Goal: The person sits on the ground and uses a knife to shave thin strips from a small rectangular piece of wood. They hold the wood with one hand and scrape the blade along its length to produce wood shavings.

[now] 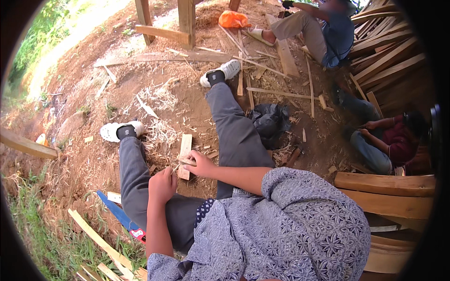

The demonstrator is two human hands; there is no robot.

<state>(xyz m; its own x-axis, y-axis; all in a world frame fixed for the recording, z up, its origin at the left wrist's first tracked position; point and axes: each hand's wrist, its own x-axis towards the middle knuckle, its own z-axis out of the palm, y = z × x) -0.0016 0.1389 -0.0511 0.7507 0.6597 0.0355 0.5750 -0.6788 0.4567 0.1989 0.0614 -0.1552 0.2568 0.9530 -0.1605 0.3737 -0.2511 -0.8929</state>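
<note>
My left hand is closed around a thin pale wooden stick, whose tip sticks out toward my right hand. My right hand is also closed, pinching a small, slim, light-brown piece that looks like wood. The two pieces meet or nearly meet between my hands; whether they touch, I cannot tell. Beneath them a short pale board lies on the ground between my outstretched legs, partly covered by my right hand.
Wood shavings litter the dirt around my feet. A black plastic bag lies beside my right leg, and a blue saw-like blade beside my left. Two people sit at the right near stacked timber. An orange bag lies farther off.
</note>
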